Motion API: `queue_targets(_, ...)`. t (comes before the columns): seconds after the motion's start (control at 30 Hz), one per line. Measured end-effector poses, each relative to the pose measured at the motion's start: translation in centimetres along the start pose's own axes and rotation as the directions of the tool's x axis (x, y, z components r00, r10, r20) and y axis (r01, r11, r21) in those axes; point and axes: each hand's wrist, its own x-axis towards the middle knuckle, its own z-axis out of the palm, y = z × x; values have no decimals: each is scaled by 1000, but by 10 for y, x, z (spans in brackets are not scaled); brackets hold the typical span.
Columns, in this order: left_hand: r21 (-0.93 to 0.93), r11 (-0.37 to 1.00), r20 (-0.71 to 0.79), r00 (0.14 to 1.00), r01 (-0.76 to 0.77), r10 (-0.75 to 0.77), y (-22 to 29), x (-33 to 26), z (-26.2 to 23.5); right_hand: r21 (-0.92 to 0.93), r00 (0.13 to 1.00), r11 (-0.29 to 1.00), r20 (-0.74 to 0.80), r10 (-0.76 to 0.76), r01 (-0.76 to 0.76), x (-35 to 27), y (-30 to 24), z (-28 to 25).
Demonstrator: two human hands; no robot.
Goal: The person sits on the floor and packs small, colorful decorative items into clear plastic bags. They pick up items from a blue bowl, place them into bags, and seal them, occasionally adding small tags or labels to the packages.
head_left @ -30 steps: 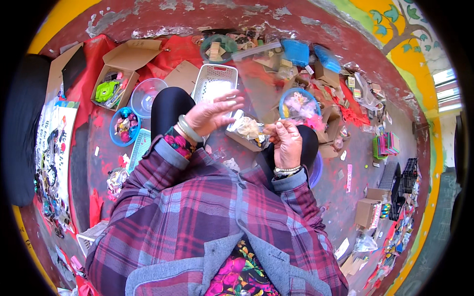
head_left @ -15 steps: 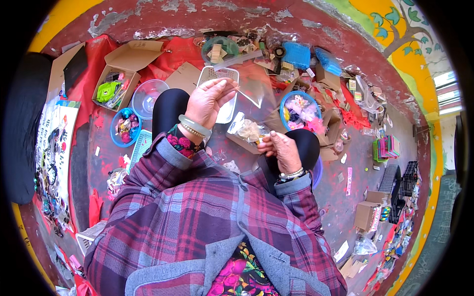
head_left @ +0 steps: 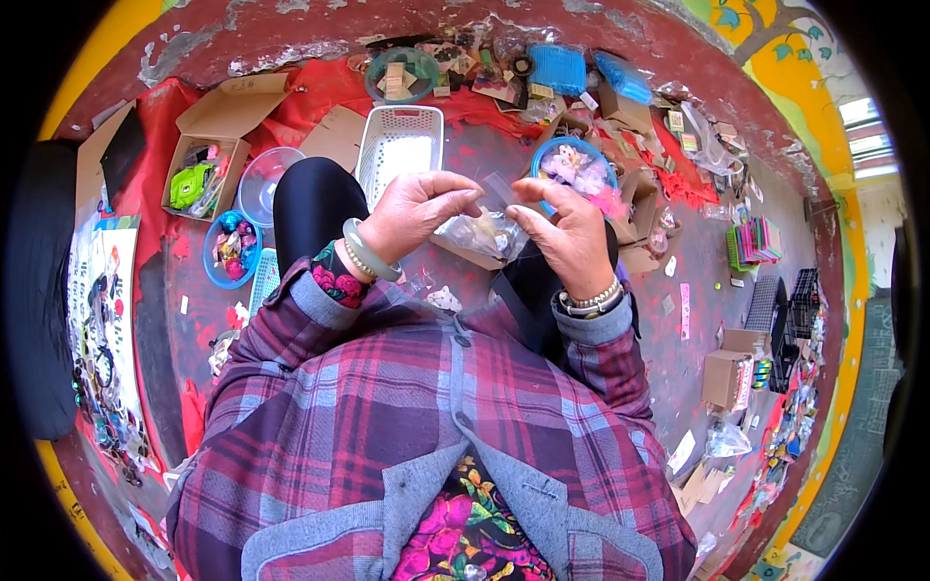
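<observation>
My left hand (head_left: 421, 215) is raised above my lap, thumb and fingertips pinched together on the edge of a thin clear plastic bag (head_left: 499, 187). From the other side my right hand (head_left: 572, 235) comes close, its thumb and forefinger closed at the same plastic. The bag is so see-through that its outline is hard to follow. Just below the hands, a clear packet with a pale beige, flower-like piece (head_left: 481, 234) lies on a cardboard box between my knees. The right hand partly covers that packet's side.
Ahead stands a white plastic basket (head_left: 402, 121). A blue-rimmed bowl of pink and white flower-like pieces (head_left: 578, 167) is beyond my right hand. At left are a bowl of shiny coloured pieces (head_left: 232, 250), a clear bowl (head_left: 266, 189) and an open cardboard box (head_left: 206, 179).
My right hand has risen from the packet toward the left hand. My left hand has lowered and moved slightly right, and the clear plastic is now between both hands. The view has shifted slightly.
</observation>
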Motion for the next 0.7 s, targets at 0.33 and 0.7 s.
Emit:
queue_targets(0.33,-161,968,71,980,193,-184,3,-5,-3,512,945,798,233,228,-319,-7,9,9)
queue_targets(0.7,-172,961,70,976,216,-207,-6,-4,-5,487,919,788,303,251,-376,-10,12,6)
